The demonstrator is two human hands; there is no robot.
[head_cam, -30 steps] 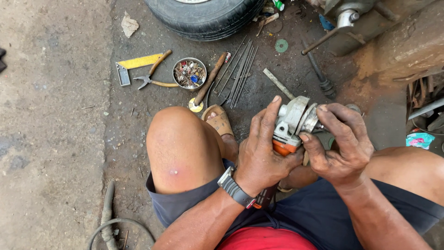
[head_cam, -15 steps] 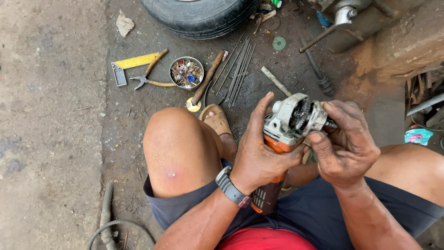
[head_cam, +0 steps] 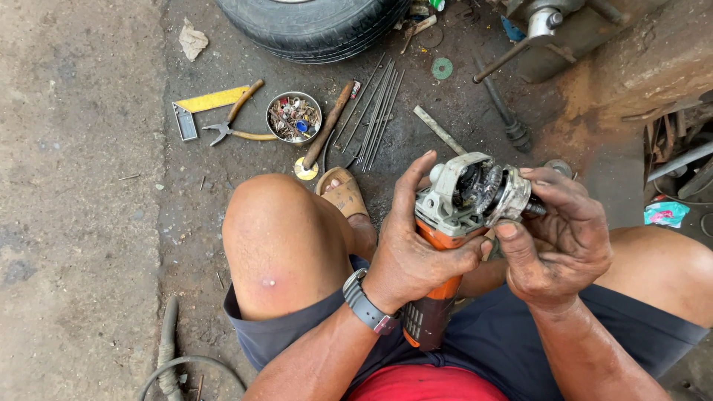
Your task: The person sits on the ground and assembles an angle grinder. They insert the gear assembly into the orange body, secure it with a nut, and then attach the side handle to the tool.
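An orange and grey angle grinder (head_cam: 445, 223) is held between my knees, its head opened so the greasy gear (head_cam: 483, 189) shows. My left hand (head_cam: 412, 249) is wrapped round the orange body just below the head. My right hand (head_cam: 553, 238) grips the grey gear-housing cover and spindle (head_cam: 516, 197) at the head's right side, pulled slightly off the head. Both hands are dirty with grease. The grinder's lower end (head_cam: 423, 327) rests against my dark shorts.
On the dirt floor ahead lie pliers (head_cam: 230, 132), a yellow square (head_cam: 208, 104), a round tin of small parts (head_cam: 293, 117), a wooden-handled tool (head_cam: 323, 130), thin rods (head_cam: 375, 111) and a metal bar (head_cam: 440, 130). A tyre (head_cam: 312, 26) is at the top, rusty machinery (head_cam: 594, 37) top right, a cable (head_cam: 167, 356) bottom left.
The grinder has been lifted and turned toward me. The head cover has come apart from the body, baring the gear inside. My right hand has shifted onto that cover.
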